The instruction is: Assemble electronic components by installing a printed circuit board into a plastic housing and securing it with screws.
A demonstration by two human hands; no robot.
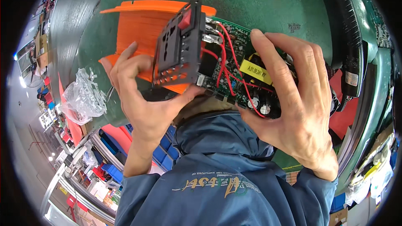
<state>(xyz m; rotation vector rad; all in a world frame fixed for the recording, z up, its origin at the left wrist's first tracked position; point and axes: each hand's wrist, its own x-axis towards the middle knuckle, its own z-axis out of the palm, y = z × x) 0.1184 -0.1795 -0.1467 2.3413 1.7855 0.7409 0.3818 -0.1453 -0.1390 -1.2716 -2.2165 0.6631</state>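
A green circuit board (239,34), with red wires (223,54) and a yellow-labelled transformer (256,72), is held up over the bench. At its left end stands a tilted black end panel (178,44) with socket slots and a red rocker switch (184,19). My left hand (144,100) is closed around this panel, its thumb at the lower corner by the board. My right hand (299,92) grips the board across its right part, fingers on the far edge and thumb on the near edge. Behind the panel lies an orange ribbed housing (136,27), partly hidden by the panel and my left hand.
A clear plastic bag (86,96) of small parts sits at the bench's left edge. On the right, a long black tool-like cylinder (351,54) reaches over the green bench top (268,0). Shelving with blue bins (165,150) shows beyond the near edge.
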